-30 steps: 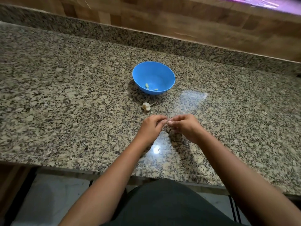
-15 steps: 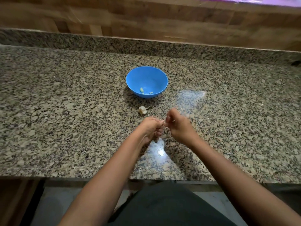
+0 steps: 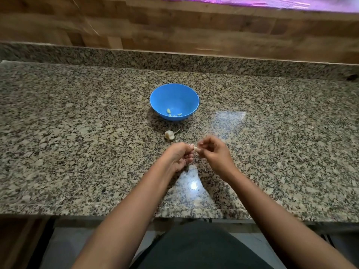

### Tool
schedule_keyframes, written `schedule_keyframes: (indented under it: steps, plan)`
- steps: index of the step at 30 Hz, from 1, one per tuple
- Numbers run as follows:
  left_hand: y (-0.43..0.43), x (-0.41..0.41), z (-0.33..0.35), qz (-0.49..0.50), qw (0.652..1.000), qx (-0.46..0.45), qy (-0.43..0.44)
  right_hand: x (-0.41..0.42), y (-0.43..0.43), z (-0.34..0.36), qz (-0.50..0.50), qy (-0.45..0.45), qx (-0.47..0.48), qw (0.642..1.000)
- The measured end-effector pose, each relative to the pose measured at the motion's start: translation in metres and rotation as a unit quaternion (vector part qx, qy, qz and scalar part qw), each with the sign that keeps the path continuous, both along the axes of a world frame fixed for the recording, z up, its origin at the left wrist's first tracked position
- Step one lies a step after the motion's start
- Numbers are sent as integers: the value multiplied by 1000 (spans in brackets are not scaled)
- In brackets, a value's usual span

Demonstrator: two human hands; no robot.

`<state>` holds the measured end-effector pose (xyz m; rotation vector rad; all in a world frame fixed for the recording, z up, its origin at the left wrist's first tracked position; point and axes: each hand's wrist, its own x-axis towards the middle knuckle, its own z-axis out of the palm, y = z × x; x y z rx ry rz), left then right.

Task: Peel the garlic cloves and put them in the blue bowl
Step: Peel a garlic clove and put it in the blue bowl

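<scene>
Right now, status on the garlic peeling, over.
Left hand and right hand both pinch one clove, mid-peel. Bowl holds a few peeled cloves. Garlic head lies between bowl and hands, nothing in the way.

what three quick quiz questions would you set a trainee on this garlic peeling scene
1. True or false: the blue bowl already holds peeled cloves.
2. Where does the leftover garlic piece lie? A) in the bowl B) on the counter, between the bowl and the hands C) on the floor
3. Fill in: the left hand and right hand together pinch one ____.

Key: 1 true. 2 B. 3 garlic clove.
</scene>
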<state>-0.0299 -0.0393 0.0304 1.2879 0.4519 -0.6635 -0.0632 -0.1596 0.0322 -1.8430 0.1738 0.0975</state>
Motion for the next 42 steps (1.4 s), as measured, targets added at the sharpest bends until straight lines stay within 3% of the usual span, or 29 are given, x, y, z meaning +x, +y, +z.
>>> schedule_keyframes:
  steps: [4,11,19,22,25,28,33,42]
  plan:
    - [-2,-3,-3,53,998,-16,-6,-2,-3,-7,11,-2,-23,1000]
    - [-6,1,-2,53,998,-23,23,1,1,-6,-31,24,131,991]
    - [-13,-1,-18,62,986,79,-134,8,8,-10,-54,52,180,981]
    - [-10,1,-18,63,990,33,-118,11,4,-7,-72,81,259,960]
    - [-7,2,-18,81,991,3,-105,12,0,-4,-93,126,366,917]
    - [-2,2,-20,108,989,-29,-93,12,-6,-2,-108,156,405,895]
    - [4,2,-18,122,986,-91,-70,13,-13,-1,-111,185,384,898]
    - [4,-1,-17,97,988,-32,-117,12,-8,3,-43,188,332,923]
